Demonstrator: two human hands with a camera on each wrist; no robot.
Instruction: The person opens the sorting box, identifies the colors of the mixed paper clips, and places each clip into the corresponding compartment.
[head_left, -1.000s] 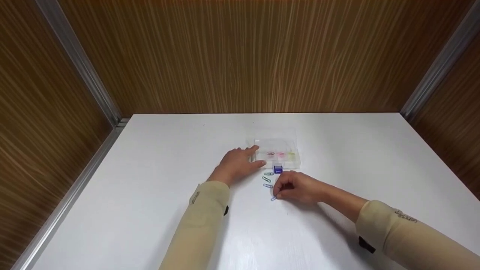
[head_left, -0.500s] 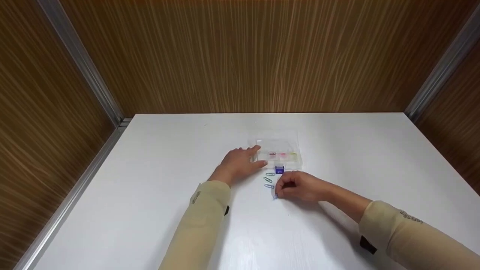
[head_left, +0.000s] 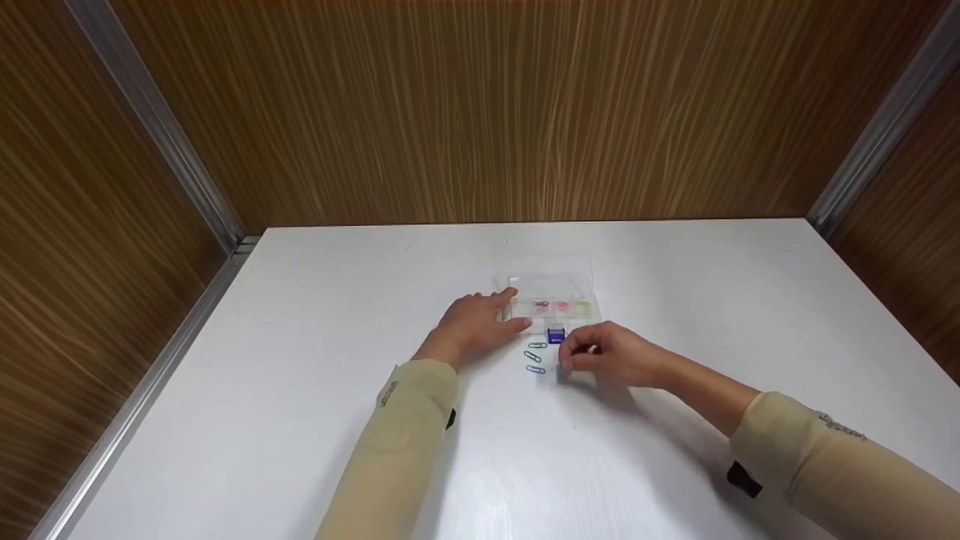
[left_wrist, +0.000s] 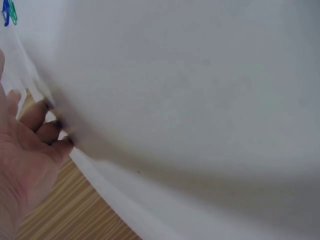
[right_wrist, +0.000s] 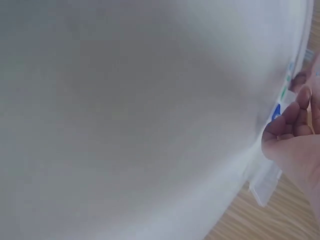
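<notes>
A clear plastic box with pink, red and yellow clips inside lies mid-table. My left hand rests flat against its left end, fingers straight. My right hand hovers just in front of the box and pinches a blue paper clip, which shows only as a blur under the fingertips. Three paper clips, two green and one blue, lie on the table between my hands. A small blue piece sits at the box's front edge. In the right wrist view my curled fingers are beside the box.
The white table stands in a wood-panelled corner with metal strips at both sides. The left wrist view shows my palm on the table, with clips at the top left corner.
My right hand has lifted off the table with the blue paper clip and moved up and right, toward the box. The left hand has stayed against the box.
</notes>
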